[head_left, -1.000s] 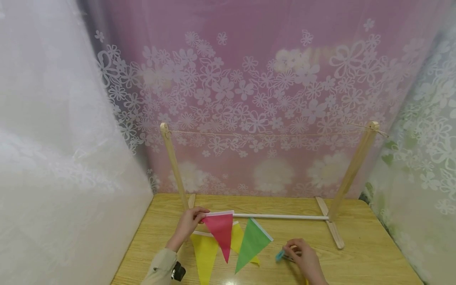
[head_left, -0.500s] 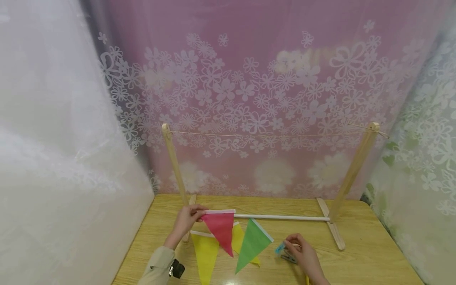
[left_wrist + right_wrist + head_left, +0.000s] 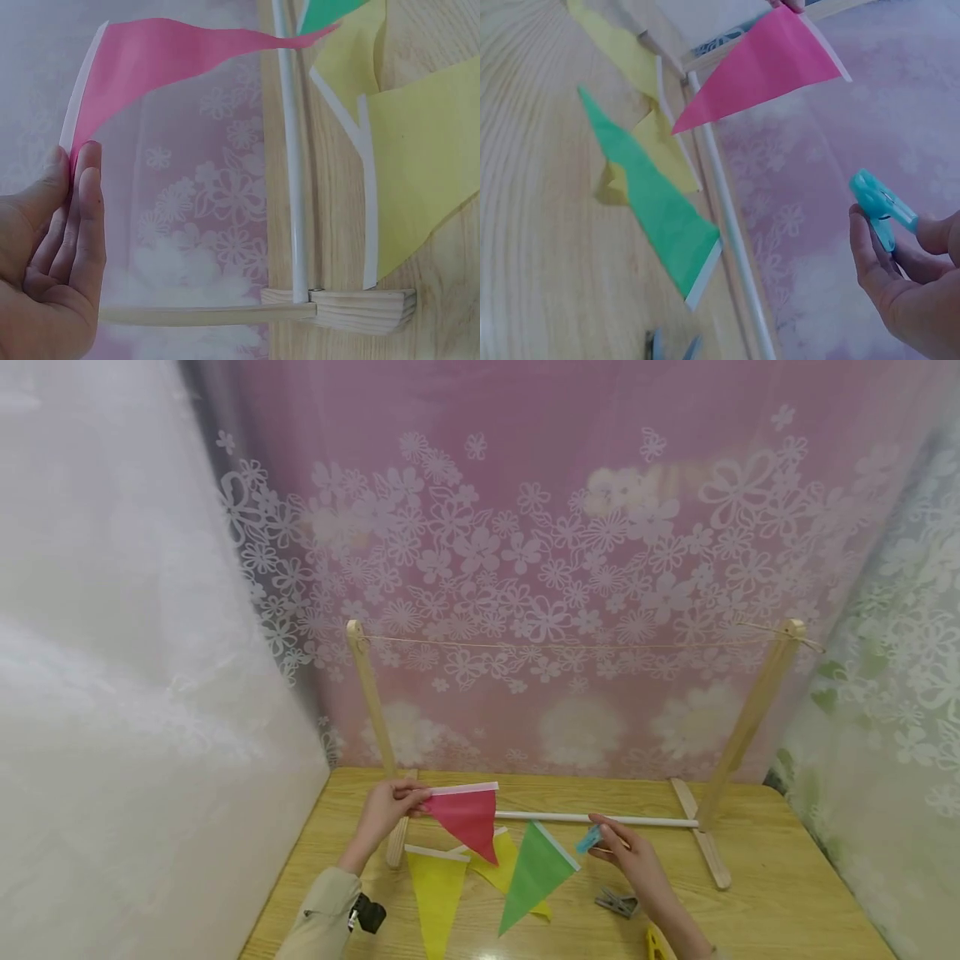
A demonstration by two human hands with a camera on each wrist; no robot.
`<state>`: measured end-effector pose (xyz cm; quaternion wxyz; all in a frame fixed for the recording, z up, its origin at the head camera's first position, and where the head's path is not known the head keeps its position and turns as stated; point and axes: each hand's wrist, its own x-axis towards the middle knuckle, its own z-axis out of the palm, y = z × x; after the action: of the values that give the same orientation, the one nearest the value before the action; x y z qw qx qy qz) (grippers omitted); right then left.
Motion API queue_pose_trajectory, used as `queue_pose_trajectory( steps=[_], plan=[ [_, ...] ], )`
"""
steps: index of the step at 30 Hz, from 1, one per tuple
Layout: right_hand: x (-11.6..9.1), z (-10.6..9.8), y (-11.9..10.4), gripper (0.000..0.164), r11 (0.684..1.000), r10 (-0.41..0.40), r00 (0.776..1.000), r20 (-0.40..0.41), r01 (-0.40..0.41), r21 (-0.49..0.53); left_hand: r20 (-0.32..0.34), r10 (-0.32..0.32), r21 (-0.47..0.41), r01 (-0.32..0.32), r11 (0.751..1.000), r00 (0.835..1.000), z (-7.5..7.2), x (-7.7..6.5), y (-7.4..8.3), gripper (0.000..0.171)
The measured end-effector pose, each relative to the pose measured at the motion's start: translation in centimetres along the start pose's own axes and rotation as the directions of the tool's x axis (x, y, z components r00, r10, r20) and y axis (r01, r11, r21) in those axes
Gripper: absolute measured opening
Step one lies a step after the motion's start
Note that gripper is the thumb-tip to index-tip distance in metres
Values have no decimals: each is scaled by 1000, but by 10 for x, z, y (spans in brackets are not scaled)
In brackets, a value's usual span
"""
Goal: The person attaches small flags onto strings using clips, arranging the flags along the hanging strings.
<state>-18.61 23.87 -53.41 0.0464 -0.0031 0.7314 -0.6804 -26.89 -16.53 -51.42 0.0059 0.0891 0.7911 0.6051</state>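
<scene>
Between thumb and fingers my left hand (image 3: 386, 814) pinches a pink-red triangular flag (image 3: 150, 60) by one end of its white top edge. The flag hangs in front of the white rod, its tip toward the table. To the right, my right hand (image 3: 633, 860) holds a blue clothespin (image 3: 885, 202) between thumb and fingers, above the table. A green flag (image 3: 536, 877) lies on the table between the hands. Two yellow flags lie left of it, the nearer one (image 3: 437, 893) flat and the other (image 3: 498, 864) partly under the green flag.
A wooden stand has a left post (image 3: 369, 702), a right post (image 3: 750, 727) and a white rod (image 3: 600, 817) low between them. Thin string (image 3: 562, 647) spans the post tops. A grey clothespin (image 3: 618, 902) and a yellow clothespin (image 3: 656, 943) lie near my right forearm.
My left hand has lifted the pink-red flag slightly. My right hand has risen off the table with the blue clothespin, leaving the grey one lying in plain view.
</scene>
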Motion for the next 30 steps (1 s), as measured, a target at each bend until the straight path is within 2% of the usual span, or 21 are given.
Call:
queue_pose_trajectory(
  steps=[5,10,15,21,27,30],
  plan=[
    [8,6,-15,47,1000,-14,1000,-4,14,8,-31,-32,-27,31,999,999,-7,1,9,25],
    [18,12,-33,45,997,-56,998,21,55,46,-13,-19,-43,18,999,1000,-19,5,19,28],
    [25,17,-52,48,990,-138,988,67,135,48,3,-6,-58,6,998,1000,-31,9,30,26],
    [35,24,-78,49,971,-232,967,106,224,81,-3,5,-26,-5,1000,1000,-43,10,44,29],
    [42,32,-102,51,967,-247,960,130,235,98,-12,-8,-14,8,1000,1000,-54,12,55,34],
    [45,37,-114,52,967,-228,964,136,209,144,-18,-19,-37,18,999,1000,-59,14,59,35]
  ],
)
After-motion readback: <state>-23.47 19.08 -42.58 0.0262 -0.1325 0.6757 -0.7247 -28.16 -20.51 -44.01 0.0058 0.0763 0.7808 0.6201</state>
